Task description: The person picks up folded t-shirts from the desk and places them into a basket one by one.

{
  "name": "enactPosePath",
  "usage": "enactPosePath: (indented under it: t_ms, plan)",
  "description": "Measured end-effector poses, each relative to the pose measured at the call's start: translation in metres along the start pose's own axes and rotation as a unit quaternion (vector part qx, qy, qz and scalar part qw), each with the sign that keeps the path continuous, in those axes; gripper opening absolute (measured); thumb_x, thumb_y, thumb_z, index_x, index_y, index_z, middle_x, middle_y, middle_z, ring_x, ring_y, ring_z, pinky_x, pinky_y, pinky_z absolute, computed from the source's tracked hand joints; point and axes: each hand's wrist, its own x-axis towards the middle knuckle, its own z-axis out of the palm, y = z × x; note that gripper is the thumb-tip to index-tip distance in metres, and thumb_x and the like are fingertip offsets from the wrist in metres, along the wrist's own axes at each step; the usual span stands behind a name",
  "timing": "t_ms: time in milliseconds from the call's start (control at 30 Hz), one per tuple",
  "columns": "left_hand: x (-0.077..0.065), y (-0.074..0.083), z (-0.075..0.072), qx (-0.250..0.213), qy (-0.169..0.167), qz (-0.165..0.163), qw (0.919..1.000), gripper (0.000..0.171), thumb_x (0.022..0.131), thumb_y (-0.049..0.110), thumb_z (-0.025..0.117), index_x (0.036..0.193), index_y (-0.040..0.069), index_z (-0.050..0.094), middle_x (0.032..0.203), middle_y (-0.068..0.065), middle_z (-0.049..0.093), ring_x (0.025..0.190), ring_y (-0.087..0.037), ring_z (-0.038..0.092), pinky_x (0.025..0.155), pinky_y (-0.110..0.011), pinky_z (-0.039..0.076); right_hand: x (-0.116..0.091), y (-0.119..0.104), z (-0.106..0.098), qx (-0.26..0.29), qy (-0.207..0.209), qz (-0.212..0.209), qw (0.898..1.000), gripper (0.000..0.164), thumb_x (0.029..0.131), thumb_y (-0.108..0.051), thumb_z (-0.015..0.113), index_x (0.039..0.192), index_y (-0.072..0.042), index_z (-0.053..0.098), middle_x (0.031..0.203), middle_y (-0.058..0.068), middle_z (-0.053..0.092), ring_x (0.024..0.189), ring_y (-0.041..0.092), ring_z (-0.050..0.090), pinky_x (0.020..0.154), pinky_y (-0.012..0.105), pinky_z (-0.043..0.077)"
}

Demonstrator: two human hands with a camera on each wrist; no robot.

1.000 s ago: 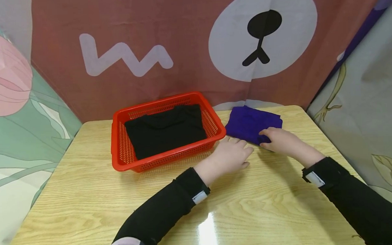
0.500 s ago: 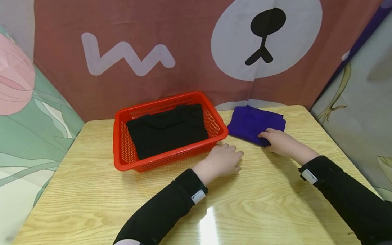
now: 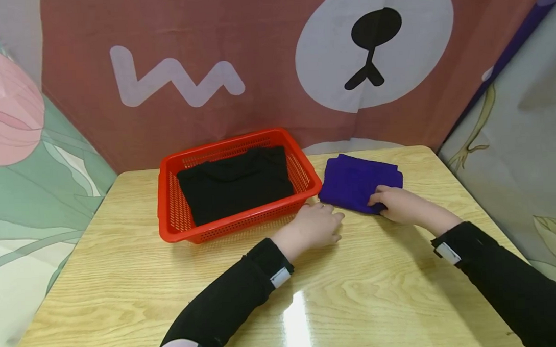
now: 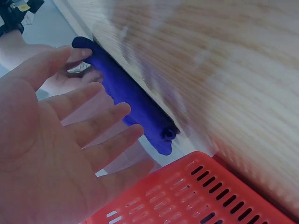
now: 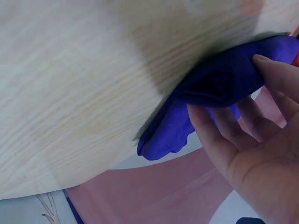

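Note:
A folded purple cloth (image 3: 352, 178) lies on the table just right of the red basket. My right hand (image 3: 396, 202) pinches its near edge, the thumb on one side and the fingers on the other, as the right wrist view of the cloth (image 5: 224, 79) shows. My left hand (image 3: 312, 226) is held low over the table in front of the basket's right corner, holding nothing. In the left wrist view the left hand's fingers (image 4: 105, 121) are spread and nearly straight, apart from the cloth.
The red perforated basket (image 3: 240, 221) stands at the back of the wooden table (image 3: 125, 286), with a folded black cloth (image 3: 237, 187) inside. A printed curtain (image 3: 267, 117) hangs right behind the table, with more patterned fabric at both sides.
My left hand has drawn back left from the purple cloth toward the basket's front corner. My right hand has taken the cloth's near edge, and the cloth has shifted slightly toward me.

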Motion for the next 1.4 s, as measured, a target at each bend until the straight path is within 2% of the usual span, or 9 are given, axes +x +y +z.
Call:
enactPosePath:
  t_ms: [167,400,667,900,1133,1233,1400]
  plan:
    - [-0.001,-0.001,-0.001,-0.006,0.0,0.0,1.0,0.054,0.096,0.049,0.056,0.143,0.024,0.049,0.138,-0.002,0.052,0.121,-0.022,0.049,0.094,-0.042,0.046,-0.01,-0.008,0.001,-0.007,0.001,-0.02,1.0,0.029,0.071,0.012,0.072,0.095,-0.003,0.072,0.092,0.008,0.058,0.086,0.031,0.062,0.073,0.043,0.053]
    - [0.0,0.0,0.002,-0.015,-0.001,-0.006,0.9999,0.055,0.097,0.048,0.055,0.145,0.024,0.047,0.143,-0.003,0.048,0.127,-0.024,0.046,0.097,-0.044,0.045,-0.024,-0.018,0.0,-0.009,-0.008,-0.034,0.999,0.031,0.069,0.011,0.075,0.093,-0.008,0.072,0.089,0.003,0.056,0.083,0.028,0.061,0.07,0.041,0.053]
    - [0.001,0.001,0.001,-0.011,0.002,-0.004,0.9999,0.057,0.097,0.05,0.053,0.146,0.023,0.046,0.143,-0.004,0.047,0.126,-0.024,0.047,0.097,-0.043,0.045,-0.039,-0.028,0.004,-0.021,-0.004,-0.052,0.998,0.034,0.066,0.01,0.078,0.09,-0.012,0.072,0.087,-0.002,0.053,0.081,0.023,0.059,0.069,0.038,0.053]
    - [0.002,0.001,0.003,-0.007,0.002,0.003,1.0,0.057,0.097,0.051,0.052,0.146,0.022,0.047,0.143,-0.004,0.048,0.127,-0.024,0.047,0.098,-0.044,0.044,-0.053,-0.04,0.006,-0.007,0.001,-0.08,0.997,0.036,0.063,0.011,0.078,0.088,-0.014,0.072,0.085,-0.004,0.052,0.078,0.021,0.059,0.068,0.037,0.052]
    - [0.005,0.003,0.003,-0.006,0.001,-0.006,1.0,0.058,0.097,0.052,0.052,0.147,0.023,0.046,0.144,-0.003,0.047,0.129,-0.025,0.045,0.1,-0.045,0.043,-0.063,-0.048,0.005,0.021,0.0,-0.095,0.995,0.038,0.062,0.016,0.072,0.084,-0.016,0.073,0.086,-0.007,0.052,0.079,0.02,0.06,0.068,0.035,0.053]
    - [0.006,0.004,0.004,-0.007,0.006,-0.01,0.9999,0.06,0.097,0.052,0.052,0.148,0.023,0.043,0.143,-0.004,0.048,0.129,-0.025,0.044,0.099,-0.046,0.043,-0.066,-0.051,0.004,0.031,-0.011,-0.092,0.995,0.034,0.065,0.013,0.071,0.082,-0.017,0.072,0.086,-0.008,0.052,0.078,0.017,0.06,0.066,0.033,0.052]
    - [0.01,0.003,0.007,0.019,0.025,-0.021,0.9993,0.061,0.096,0.052,0.053,0.148,0.022,0.043,0.137,-0.004,0.051,0.123,-0.023,0.049,0.092,-0.04,0.048,-0.067,-0.057,-0.003,0.047,-0.042,-0.052,0.997,0.014,0.08,-0.004,0.075,0.086,-0.017,0.073,0.088,-0.009,0.053,0.078,0.012,0.059,0.066,0.031,0.052]
